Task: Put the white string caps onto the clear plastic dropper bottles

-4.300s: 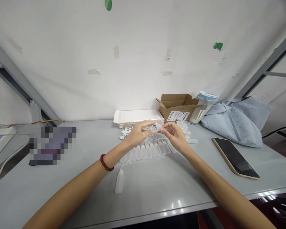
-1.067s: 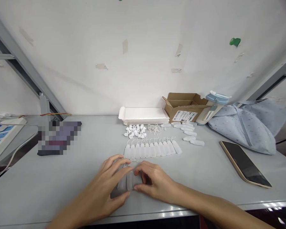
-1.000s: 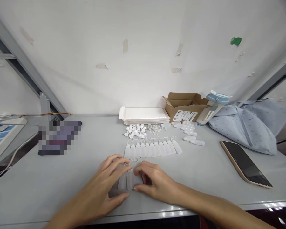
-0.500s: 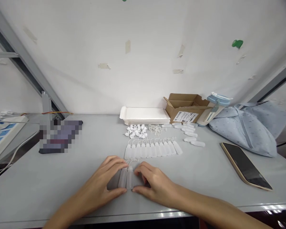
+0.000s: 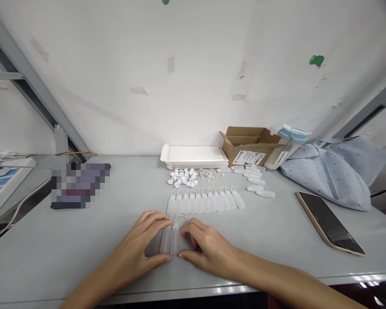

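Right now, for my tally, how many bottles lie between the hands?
2: one bottle by the left hand, the other alongside, by the right hand. Fingers may hide more.

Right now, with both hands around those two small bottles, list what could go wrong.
1. The two small bottles lie loose between the left hand and right hand; squeezed unevenly, they may roll apart.
2. The row of bottles lies just beyond the fingers; a forward nudge could scatter it.

- A single head-worn camera looks forward and down across the grey table (image 5: 276, 231), facing the white wall (image 5: 193, 86) behind it.
- The left hand (image 5: 141, 251) and right hand (image 5: 210, 251) sit close at bottom centre; the wide lens bends the frame's edges.
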`<action>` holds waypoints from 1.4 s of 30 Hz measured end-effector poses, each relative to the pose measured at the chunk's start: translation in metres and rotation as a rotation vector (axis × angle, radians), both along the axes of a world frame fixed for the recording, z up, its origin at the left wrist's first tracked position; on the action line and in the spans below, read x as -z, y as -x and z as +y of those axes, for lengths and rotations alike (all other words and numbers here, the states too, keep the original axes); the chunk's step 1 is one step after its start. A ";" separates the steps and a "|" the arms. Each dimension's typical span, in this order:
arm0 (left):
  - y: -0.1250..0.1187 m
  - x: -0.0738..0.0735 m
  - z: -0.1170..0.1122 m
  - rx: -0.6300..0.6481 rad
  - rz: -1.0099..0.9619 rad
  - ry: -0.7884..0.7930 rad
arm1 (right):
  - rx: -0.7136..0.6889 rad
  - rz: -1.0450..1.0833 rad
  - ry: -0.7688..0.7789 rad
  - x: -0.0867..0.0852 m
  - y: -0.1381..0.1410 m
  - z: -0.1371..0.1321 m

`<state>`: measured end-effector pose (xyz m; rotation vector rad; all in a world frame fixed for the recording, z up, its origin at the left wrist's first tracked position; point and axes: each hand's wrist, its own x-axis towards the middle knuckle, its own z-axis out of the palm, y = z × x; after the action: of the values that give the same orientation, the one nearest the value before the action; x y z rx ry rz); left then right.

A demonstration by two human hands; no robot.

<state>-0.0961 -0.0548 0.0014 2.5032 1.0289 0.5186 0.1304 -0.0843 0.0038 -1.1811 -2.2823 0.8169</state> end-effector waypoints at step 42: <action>-0.135 -0.013 0.144 0.160 0.047 -0.256 | 0.517 -0.326 -0.437 0.009 -0.144 0.126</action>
<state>0.0390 0.0889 0.0139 2.8060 0.8122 0.5770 0.2748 0.0419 -0.0054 -1.6585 -2.0752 -0.0682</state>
